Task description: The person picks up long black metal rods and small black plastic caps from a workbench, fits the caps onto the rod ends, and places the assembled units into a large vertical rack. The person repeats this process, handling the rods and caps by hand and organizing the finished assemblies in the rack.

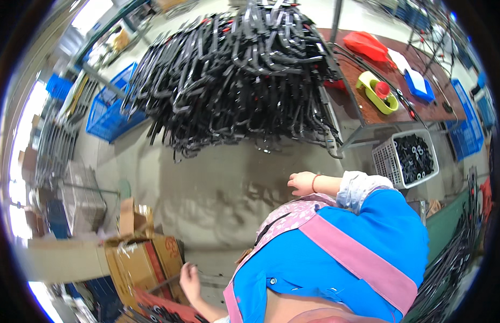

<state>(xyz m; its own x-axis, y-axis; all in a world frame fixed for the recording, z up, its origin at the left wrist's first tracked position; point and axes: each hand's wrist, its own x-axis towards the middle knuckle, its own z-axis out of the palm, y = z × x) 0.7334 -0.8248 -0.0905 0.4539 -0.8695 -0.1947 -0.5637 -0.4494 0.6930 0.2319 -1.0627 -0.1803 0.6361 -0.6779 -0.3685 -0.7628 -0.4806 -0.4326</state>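
My right hand (302,183), with a red band at the wrist, hangs in front of my body over the floor. Its fingers are loosely bent and a little apart, and I see nothing in them. At the lower left, my left hand (190,282) is beside a cardboard box (132,269), its fingers stretched out and no held thing visible. A thin dark rod ends close to that hand; whether they touch I cannot tell. Ahead of me is a large pile of bent black metal tubes (233,81), some with red parts.
Right of the pile stands a brown table (384,110) with a yellow-green holder (376,94) and a red bag (366,46). A white basket (378,161) of black parts sits below it. Blue crates (107,121) flank the pile. More black rods (454,253) lie at the right.
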